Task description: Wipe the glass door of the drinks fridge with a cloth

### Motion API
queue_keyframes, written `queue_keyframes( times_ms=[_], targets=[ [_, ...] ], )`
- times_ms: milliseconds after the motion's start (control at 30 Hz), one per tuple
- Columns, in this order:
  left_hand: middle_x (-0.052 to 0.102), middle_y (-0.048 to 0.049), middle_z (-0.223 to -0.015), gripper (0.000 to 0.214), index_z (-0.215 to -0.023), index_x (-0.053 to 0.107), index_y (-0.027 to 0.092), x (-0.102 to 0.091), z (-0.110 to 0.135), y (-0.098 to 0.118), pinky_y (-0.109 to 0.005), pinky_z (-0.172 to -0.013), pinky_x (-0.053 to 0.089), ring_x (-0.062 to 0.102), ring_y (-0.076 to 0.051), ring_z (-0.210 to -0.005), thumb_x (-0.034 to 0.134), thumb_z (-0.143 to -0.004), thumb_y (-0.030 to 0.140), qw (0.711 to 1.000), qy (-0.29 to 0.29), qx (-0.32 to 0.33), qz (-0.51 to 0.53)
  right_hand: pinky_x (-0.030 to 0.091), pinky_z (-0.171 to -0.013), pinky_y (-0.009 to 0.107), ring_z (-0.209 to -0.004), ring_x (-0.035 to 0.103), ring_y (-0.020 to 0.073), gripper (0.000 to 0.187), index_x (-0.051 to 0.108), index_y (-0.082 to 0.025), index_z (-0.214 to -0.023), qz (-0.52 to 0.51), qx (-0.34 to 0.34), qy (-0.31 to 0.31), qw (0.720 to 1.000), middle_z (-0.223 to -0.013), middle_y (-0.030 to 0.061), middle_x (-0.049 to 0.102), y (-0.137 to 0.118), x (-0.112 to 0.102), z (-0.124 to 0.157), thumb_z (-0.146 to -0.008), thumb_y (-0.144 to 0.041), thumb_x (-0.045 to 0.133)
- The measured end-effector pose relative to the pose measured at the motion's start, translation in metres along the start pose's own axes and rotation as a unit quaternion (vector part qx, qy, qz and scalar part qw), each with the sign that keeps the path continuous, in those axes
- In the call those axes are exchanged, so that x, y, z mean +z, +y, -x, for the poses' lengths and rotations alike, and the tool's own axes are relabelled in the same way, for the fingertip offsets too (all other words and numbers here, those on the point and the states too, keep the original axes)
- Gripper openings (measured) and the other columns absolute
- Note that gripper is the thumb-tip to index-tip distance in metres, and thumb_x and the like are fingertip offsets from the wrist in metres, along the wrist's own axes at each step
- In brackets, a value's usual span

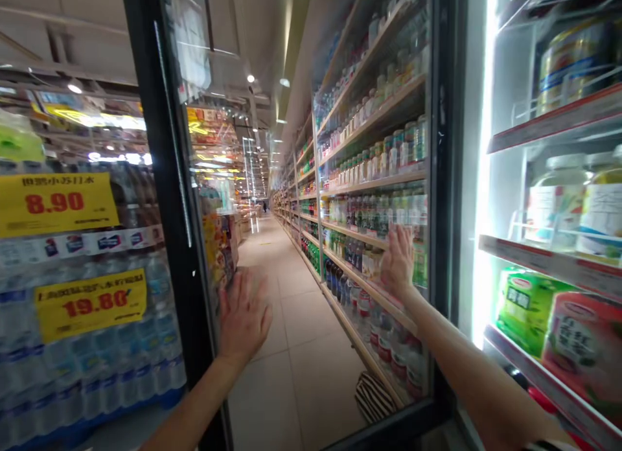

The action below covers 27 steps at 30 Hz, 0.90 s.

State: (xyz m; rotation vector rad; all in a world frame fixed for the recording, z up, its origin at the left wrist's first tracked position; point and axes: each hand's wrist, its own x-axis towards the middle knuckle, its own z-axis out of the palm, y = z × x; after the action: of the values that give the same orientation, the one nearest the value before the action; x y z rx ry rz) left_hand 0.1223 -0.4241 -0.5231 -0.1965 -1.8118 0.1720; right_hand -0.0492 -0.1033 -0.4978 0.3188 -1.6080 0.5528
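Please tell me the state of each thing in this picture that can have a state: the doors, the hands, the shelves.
glass door: swung open, right hand flat on it
black-framed door: open, left hand beside its edge
left hand: open, fingers spread
right hand: open, flat
cooler shelves: lit, stocked
water packs: stacked, wrapped

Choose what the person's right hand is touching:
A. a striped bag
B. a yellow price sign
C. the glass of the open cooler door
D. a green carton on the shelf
C: the right hand lies flat, fingers spread, against the glass door.
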Motion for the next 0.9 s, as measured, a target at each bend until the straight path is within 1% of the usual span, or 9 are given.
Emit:
queue_keyframes(
  times_ms=[133,233,300,400,500,600,700,800,900],
  targets=[
    [0.022,-0.0142,-0.15,0.062,-0.143,0.027,0.022,-0.001,0.001,0.001,-0.056,-0.111,0.011,0.014,-0.029,-0.14,0.051,-0.086,0.029,1.0,-0.002,-0.018,0.01,0.026,-0.109,0.053,-0.136,0.027,0.0264,0.056,0.037,-0.011,-0.138,-0.025,0.157,0.036,0.987,-0.144,0.0151,0.036,0.051,-0.002,-0.023,-0.084,-0.023,0.029],
    [0.021,-0.0151,-0.15,0.059,-0.141,0.03,0.02,-0.005,0.001,0.003,-0.056,-0.111,0.012,0.013,-0.03,-0.14,0.05,-0.086,0.027,1.0,-0.003,-0.018,0.011,0.023,-0.109,0.057,-0.137,0.025,0.0283,0.057,0.035,-0.009,-0.139,-0.032,0.215,0.067,0.974,-0.144,0.017,0.035,0.043,0.0,-0.023,-0.083,-0.022,0.027],
    [0.022,-0.0152,-0.15,0.056,-0.139,0.032,0.019,-0.008,-0.004,0.007,-0.055,-0.111,0.012,0.013,-0.028,-0.14,0.049,-0.087,0.027,1.0,0.001,0.003,0.018,0.023,-0.109,0.057,-0.138,0.023,0.0274,0.058,0.03,-0.011,-0.142,-0.035,0.17,0.063,0.983,-0.145,0.0158,0.034,0.015,0.004,-0.017,-0.084,-0.022,0.027],
    [0.03,-0.0141,-0.147,0.051,-0.137,0.036,0.019,-0.008,-0.02,0.017,-0.049,-0.113,0.014,0.017,-0.024,-0.14,0.048,-0.087,0.025,0.997,-0.003,0.068,0.04,0.026,-0.11,0.05,-0.14,0.02,0.0234,0.057,0.029,-0.019,-0.143,-0.052,-0.025,-0.004,0.998,-0.146,0.0105,0.035,-0.033,0.008,-0.01,-0.086,-0.021,0.03],
    [0.035,-0.0156,-0.145,0.047,-0.133,0.041,0.016,0.0,-0.039,0.024,-0.047,-0.113,0.015,0.017,-0.023,-0.14,0.046,-0.088,0.025,0.996,-0.005,0.086,0.032,0.025,-0.111,0.047,-0.14,0.019,0.0219,0.057,0.033,-0.024,-0.141,-0.051,-0.152,-0.068,0.985,-0.145,0.0063,0.037,-0.043,0.006,-0.019,-0.084,-0.021,0.036],
    [0.035,-0.0144,-0.145,0.048,-0.133,0.043,0.018,0.012,-0.05,0.023,-0.047,-0.113,0.012,0.016,-0.023,-0.14,0.047,-0.087,0.029,0.997,-0.009,0.073,0.021,0.023,-0.111,0.05,-0.14,0.019,0.0243,0.056,0.031,-0.019,-0.142,-0.02,0.003,-0.052,0.998,-0.147,0.0092,0.033,0.001,-0.001,-0.04,-0.086,-0.024,0.032],
    [0.036,-0.0117,-0.145,0.05,-0.134,0.043,0.021,0.019,-0.049,0.019,-0.047,-0.114,0.009,0.016,-0.023,-0.14,0.051,-0.086,0.033,0.997,-0.013,0.074,0.021,0.024,-0.11,0.051,-0.138,0.023,0.027,0.058,0.03,-0.01,-0.142,-0.008,0.16,-0.018,0.987,-0.146,0.016,0.032,0.051,-0.009,-0.04,-0.087,-0.029,0.026],
    [0.036,-0.0118,-0.144,0.05,-0.133,0.045,0.021,0.02,-0.047,0.018,-0.046,-0.114,0.007,0.015,-0.023,-0.14,0.052,-0.085,0.033,0.997,-0.012,0.07,0.015,0.027,-0.108,0.054,-0.136,0.027,0.0286,0.058,0.031,-0.009,-0.14,-0.007,0.178,-0.01,0.984,-0.143,0.0178,0.035,0.064,-0.014,0.001,-0.086,-0.03,0.025],
    [0.036,-0.0118,-0.144,0.05,-0.132,0.046,0.021,0.018,-0.047,0.02,-0.045,-0.114,0.007,0.015,-0.023,-0.14,0.053,-0.084,0.032,0.997,-0.015,0.07,0.009,0.028,-0.104,0.061,-0.135,0.027,0.0323,0.059,0.028,-0.008,-0.141,-0.006,0.194,0.022,0.981,-0.141,0.021,0.035,0.048,-0.014,0.055,-0.086,-0.028,0.022]
  ],
)
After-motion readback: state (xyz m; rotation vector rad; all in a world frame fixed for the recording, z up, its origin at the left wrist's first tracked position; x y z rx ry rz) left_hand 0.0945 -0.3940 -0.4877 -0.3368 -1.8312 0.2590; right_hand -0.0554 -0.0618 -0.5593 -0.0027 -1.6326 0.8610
